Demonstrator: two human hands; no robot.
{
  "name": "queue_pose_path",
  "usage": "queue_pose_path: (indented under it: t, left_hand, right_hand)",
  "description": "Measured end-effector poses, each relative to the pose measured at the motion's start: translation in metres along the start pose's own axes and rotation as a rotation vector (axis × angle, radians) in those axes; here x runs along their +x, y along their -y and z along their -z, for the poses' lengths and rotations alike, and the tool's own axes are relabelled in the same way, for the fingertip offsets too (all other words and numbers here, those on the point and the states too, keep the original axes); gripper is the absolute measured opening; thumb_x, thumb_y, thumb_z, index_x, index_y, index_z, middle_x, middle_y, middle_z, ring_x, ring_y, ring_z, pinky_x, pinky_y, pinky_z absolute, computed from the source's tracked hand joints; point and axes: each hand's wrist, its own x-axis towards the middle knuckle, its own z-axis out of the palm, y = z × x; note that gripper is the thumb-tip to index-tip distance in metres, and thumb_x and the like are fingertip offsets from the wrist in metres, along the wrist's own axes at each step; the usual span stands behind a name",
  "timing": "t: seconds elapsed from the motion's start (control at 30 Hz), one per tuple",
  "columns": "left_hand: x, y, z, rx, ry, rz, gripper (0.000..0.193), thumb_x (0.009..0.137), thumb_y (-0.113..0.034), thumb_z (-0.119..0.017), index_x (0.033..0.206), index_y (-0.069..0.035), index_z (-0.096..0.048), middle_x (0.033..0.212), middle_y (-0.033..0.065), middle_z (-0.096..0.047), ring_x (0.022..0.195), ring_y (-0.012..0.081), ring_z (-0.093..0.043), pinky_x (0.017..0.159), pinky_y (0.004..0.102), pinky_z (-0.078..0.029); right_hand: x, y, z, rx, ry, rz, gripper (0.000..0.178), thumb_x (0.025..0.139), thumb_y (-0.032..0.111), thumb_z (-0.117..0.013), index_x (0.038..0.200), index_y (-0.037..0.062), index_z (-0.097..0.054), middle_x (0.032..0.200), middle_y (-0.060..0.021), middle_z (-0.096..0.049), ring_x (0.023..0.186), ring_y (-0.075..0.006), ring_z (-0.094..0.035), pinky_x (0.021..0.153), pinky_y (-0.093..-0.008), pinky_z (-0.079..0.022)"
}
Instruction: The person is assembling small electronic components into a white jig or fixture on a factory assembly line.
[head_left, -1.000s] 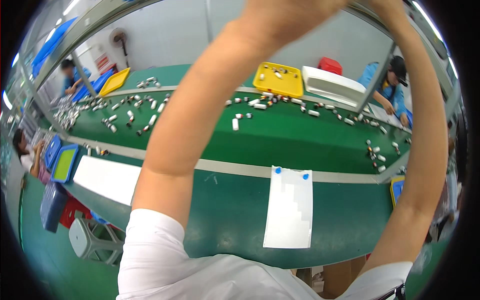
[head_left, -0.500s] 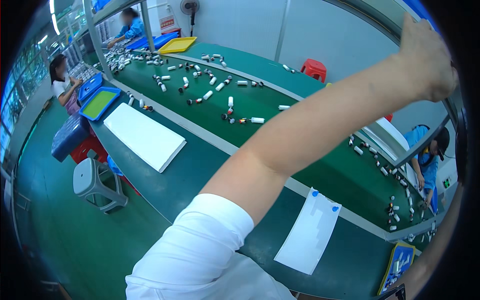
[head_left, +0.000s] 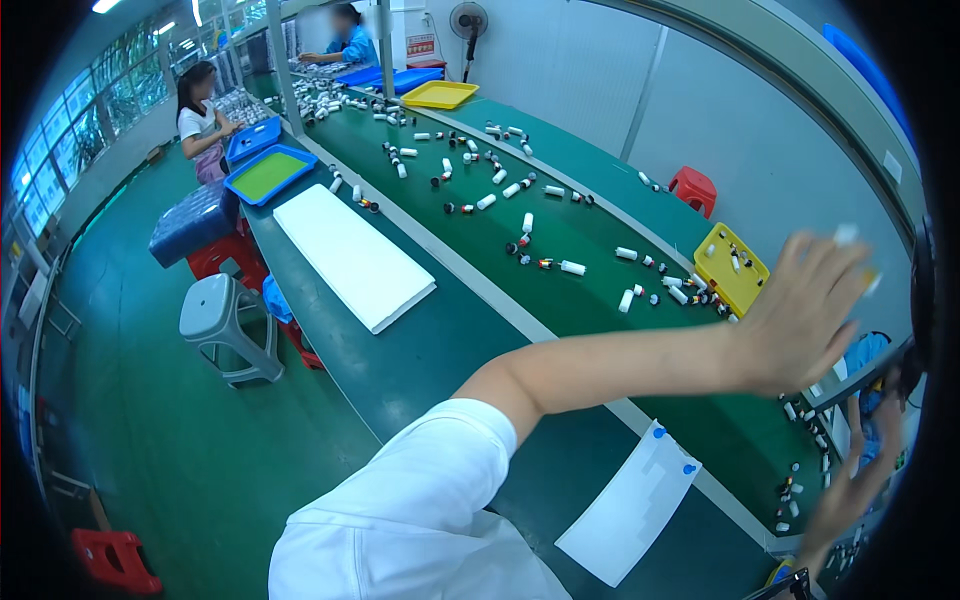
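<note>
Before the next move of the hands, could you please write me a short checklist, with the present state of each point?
1. Left hand empty: cannot tell; it is blurred, with pale bits at its fingertips.
2. Right hand empty: cannot tell; it is blurred, near the picture's right edge.
3. Sheet pinned: ok; two blue pins sit at its far edge.
4. Near yellow tray in view: ok; a few small parts lie in it.
5. White parts lined up: not ok; they lie scattered at varied angles.
6. Grey stool upright: ok; it stands on its legs.
</note>
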Motion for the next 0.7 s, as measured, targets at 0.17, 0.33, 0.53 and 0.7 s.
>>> queue_pose_path:
  t: [0.17,0.33,0.53,0.7]
  left_hand:
    - [-0.132,-0.023,0.018,-0.116,0.487,0.320,0.050,0.079,-0.004,-0.066,0.124,0.003,-0.045,0.138,0.0230,-0.043,0.120,0.0372,-0.047,0.099,0.0470,-0.034]
    - [-0.219,-0.038,0.036,-0.091,0.775,0.475,0.048,0.084,-0.005,-0.066,0.127,0.001,-0.045,0.142,0.0223,-0.043,0.129,0.0344,-0.045,0.103,0.0465,-0.034]
    - [-0.254,-0.033,0.061,-0.035,0.856,0.567,0.049,0.084,-0.008,-0.068,0.127,0.000,-0.045,0.143,0.0228,-0.042,0.129,0.0368,-0.045,0.105,0.0478,-0.036]
    - [-0.215,0.038,0.139,0.226,0.735,0.882,0.063,0.081,-0.009,-0.071,0.134,0.001,-0.040,0.144,0.0260,-0.039,0.124,0.0456,-0.044,0.108,0.0496,-0.036]
  right_hand:
    - [-0.126,0.046,-0.028,0.117,0.457,-0.288,0.026,0.093,-0.001,-0.051,0.119,-0.0031,-0.054,0.122,-0.0185,-0.054,0.118,-0.0330,-0.051,0.104,-0.0426,-0.036]
    - [-0.214,0.020,-0.055,0.197,0.404,-0.598,0.021,0.094,0.002,-0.054,0.115,-0.0018,-0.055,0.115,-0.0132,-0.055,0.105,-0.0237,-0.054,0.091,-0.0340,-0.042]
    - [-0.273,-0.005,-0.087,0.234,0.273,-0.825,0.017,0.096,0.003,-0.054,0.111,-0.0036,-0.056,0.103,-0.0064,-0.054,0.088,-0.0146,-0.052,0.078,-0.0278,-0.043]
    - [-0.309,-0.023,-0.089,0.369,0.223,-1.035,0.017,0.101,0.009,-0.053,0.113,-0.0022,-0.057,0.099,-0.0031,-0.056,0.089,-0.0094,-0.051,0.078,-0.0234,-0.042]
